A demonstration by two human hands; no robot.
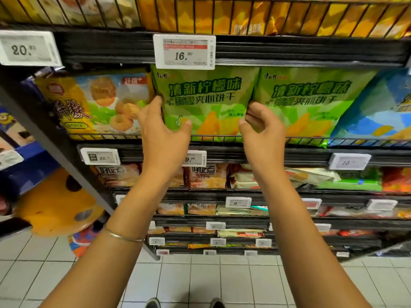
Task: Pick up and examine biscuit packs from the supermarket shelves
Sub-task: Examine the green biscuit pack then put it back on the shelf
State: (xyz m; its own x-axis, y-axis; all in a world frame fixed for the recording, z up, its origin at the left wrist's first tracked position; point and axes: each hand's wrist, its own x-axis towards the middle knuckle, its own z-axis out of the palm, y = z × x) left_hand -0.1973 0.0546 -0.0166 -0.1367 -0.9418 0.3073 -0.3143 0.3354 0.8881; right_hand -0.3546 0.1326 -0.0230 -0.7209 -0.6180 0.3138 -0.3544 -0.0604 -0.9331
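Note:
A green biscuit pack with dark Chinese lettering stands upright on a wire-fronted shelf. My left hand grips its left edge, thumb on the front and fingers behind the side. My right hand pinches its right edge, fingers curled at the seam where it meets an identical green pack. The held pack's bottom sits behind the shelf's wire rail.
A yellow biscuit pack stands to the left and a blue pack to the right. A price tag reading 16.90 hangs just above. Lower shelves hold several smaller packs. A yellow spotted object sits on the tiled floor at left.

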